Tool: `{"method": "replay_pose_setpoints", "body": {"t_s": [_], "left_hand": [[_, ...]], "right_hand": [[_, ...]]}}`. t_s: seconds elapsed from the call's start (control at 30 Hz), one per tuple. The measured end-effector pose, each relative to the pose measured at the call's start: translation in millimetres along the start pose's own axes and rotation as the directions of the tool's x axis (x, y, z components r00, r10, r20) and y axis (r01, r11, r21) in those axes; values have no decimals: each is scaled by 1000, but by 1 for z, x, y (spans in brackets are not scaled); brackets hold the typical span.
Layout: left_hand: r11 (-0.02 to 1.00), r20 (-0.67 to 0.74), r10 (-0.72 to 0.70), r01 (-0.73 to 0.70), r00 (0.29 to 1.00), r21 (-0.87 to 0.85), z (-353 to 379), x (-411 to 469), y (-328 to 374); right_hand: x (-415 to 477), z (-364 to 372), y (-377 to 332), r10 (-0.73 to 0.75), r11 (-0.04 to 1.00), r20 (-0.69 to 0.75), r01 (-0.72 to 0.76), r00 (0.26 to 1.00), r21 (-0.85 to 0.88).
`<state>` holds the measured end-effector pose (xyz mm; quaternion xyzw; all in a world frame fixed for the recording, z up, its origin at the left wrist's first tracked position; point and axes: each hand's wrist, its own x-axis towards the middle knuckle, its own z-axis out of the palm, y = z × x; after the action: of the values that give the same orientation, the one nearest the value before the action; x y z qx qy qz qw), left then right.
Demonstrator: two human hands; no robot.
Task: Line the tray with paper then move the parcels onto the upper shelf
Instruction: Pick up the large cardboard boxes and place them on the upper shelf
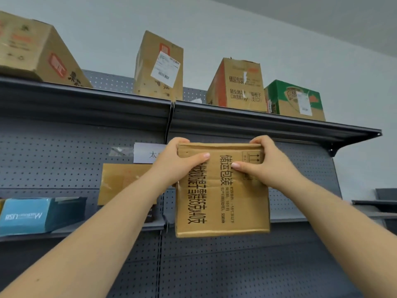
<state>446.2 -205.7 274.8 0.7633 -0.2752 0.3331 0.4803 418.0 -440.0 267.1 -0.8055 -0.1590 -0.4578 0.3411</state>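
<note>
I hold a brown cardboard parcel [222, 203] with black printed characters in front of the pegboard, just below the dark upper shelf [193, 114]. My left hand [178, 162] grips its upper left corner, thumb across the front. My right hand [268, 164] grips its upper right corner in the same way. Several cardboard parcels stand on the upper shelf: a large one [36, 50] at the left, a tall one [160, 65] with a white label, another [238, 86] with printed text, and a green and brown one [295, 100].
A blue box [32, 215] lies on the lower shelf [64, 232] at left. Another brown carton [120, 182] stands behind my left forearm. A white paper sign [146, 152] is stuck to the grey pegboard [53, 158]. More shelving [382, 201] shows at the far right.
</note>
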Motion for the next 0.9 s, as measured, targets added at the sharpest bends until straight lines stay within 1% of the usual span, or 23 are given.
{"method": "replay_pose_setpoints", "body": {"t_s": [0.07, 0.17, 0.33, 0.47, 0.73, 0.9], "left_hand": [[999, -65, 34, -31, 997, 43, 11, 16, -17], [994, -112, 72, -62, 991, 84, 25, 36, -38], [993, -133, 12, 4, 991, 120, 39, 65, -75], [986, -150, -60, 81, 987, 143, 47, 79, -105], [963, -179, -109, 148, 978, 224, 52, 100, -126], [940, -182, -145, 193, 973, 283, 56, 111, -134]], "right_hand": [[19, 18, 18, 2, 999, -7, -2, 1000, 49], [41, 47, 42, 11, 992, -21, -8, 1000, 128], [70, 93, 77, 11, 981, 7, -13, 1000, 195], [88, 121, 100, 14, 982, 61, -26, 998, 189], [112, 149, 120, 14, 981, 89, -31, 996, 191], [121, 161, 128, 25, 971, 116, -52, 993, 233]]}}
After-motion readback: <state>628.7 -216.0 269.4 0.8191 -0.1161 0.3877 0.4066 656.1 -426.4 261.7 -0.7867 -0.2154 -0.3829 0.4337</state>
